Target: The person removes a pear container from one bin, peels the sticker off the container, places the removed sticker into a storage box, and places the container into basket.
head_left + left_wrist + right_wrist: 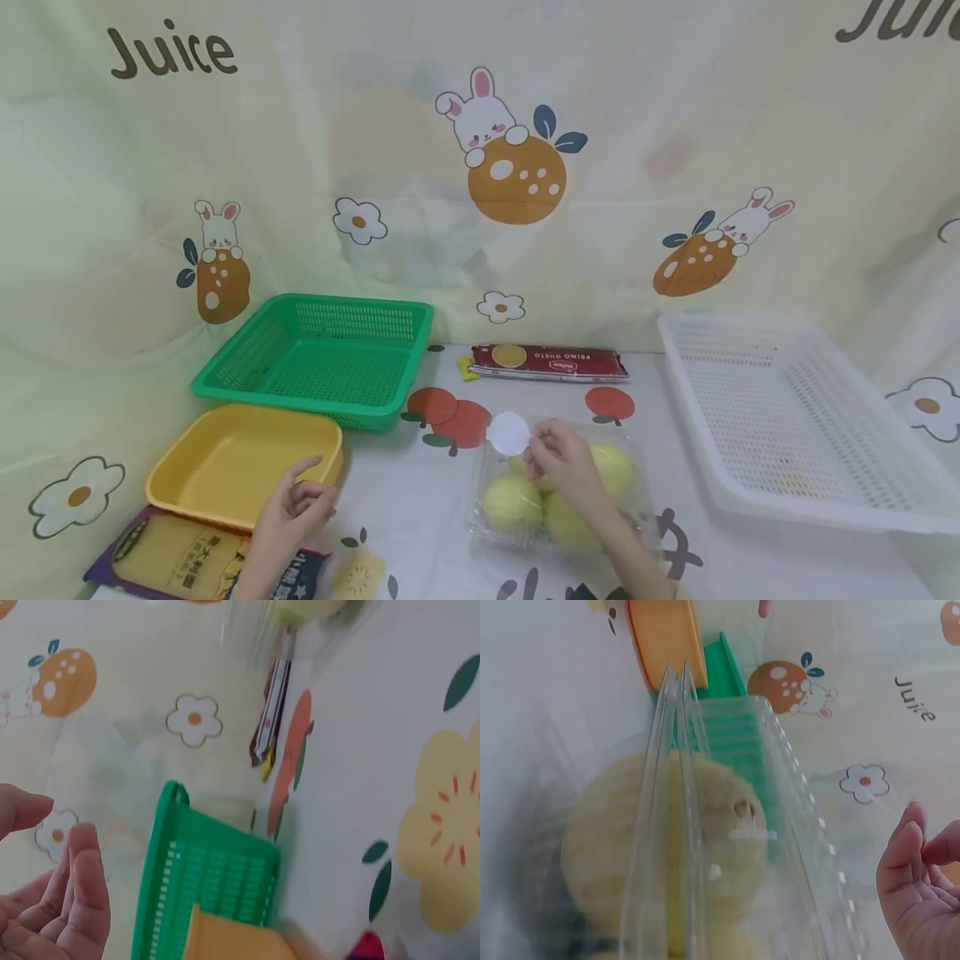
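In the head view my right hand (pixel 568 468) is above a clear plastic box (pixel 480 521) of round yellow-green fruits (pixel 512 505). Thumb and forefinger pinch the right edge of a white round label (pixel 509 433) over the box's far left part. From the right wrist, the box's ridged clear wall (pixel 649 847) fills the middle, with those fingertips meeting beside it; the label does not show there. My left hand (pixel 288 510) hovers at the right edge of a yellow basin (pixel 243 446), fingers loosely bent and holding nothing. Its thumb and fingertips stand apart in the left wrist view.
Behind the basin stands a green basket (pixel 337 367). A dark red packet (pixel 551 363) lies along the back by the curtain. At the right is a white basket (pixel 795 417). A pasta bag (pixel 176 554) and a dark blue packet (pixel 302 575) lie at the front left.
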Action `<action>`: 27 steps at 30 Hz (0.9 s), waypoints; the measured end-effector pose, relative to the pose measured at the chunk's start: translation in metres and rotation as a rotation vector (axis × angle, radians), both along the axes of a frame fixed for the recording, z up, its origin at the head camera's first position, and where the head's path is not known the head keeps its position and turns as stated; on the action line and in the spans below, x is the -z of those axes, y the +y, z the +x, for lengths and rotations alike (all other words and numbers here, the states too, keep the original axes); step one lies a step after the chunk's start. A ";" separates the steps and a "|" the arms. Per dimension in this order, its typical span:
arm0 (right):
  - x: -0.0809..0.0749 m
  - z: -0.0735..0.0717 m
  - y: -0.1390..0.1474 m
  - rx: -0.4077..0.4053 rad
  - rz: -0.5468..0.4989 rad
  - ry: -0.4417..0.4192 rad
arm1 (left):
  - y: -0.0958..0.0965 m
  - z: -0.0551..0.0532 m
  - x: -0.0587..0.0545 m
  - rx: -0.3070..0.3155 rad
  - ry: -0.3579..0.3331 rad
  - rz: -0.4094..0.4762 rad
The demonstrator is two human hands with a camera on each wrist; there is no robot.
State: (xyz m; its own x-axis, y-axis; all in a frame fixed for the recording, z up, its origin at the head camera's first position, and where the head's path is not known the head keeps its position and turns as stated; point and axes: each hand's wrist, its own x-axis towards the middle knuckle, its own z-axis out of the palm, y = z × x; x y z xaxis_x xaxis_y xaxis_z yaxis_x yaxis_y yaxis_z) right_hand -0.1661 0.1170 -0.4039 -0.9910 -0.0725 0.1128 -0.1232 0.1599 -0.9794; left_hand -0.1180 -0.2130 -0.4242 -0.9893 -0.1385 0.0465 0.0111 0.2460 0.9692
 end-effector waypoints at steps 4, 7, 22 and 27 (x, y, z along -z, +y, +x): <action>0.000 -0.003 -0.010 -0.040 -0.027 0.010 | -0.015 0.005 0.002 -0.060 0.005 0.003; 0.001 -0.004 -0.017 -0.058 -0.045 0.014 | -0.025 0.010 0.005 -0.095 -0.005 0.005; -0.010 0.005 -0.049 -0.137 -0.136 0.027 | -0.087 0.039 0.032 -0.345 -0.183 0.088; -0.005 -0.001 -0.062 -0.194 -0.176 0.017 | -0.098 0.042 0.030 -0.395 -0.319 -0.074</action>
State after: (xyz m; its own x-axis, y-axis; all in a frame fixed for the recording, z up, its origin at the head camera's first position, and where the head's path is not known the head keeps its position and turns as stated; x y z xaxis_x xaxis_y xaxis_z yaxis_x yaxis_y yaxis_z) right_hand -0.1670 0.0550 -0.3988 -0.9583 -0.2387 0.1569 -0.1516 -0.0409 -0.9876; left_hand -0.0760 -0.3106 -0.4542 -0.8284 -0.5128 -0.2255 -0.3905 0.2400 0.8888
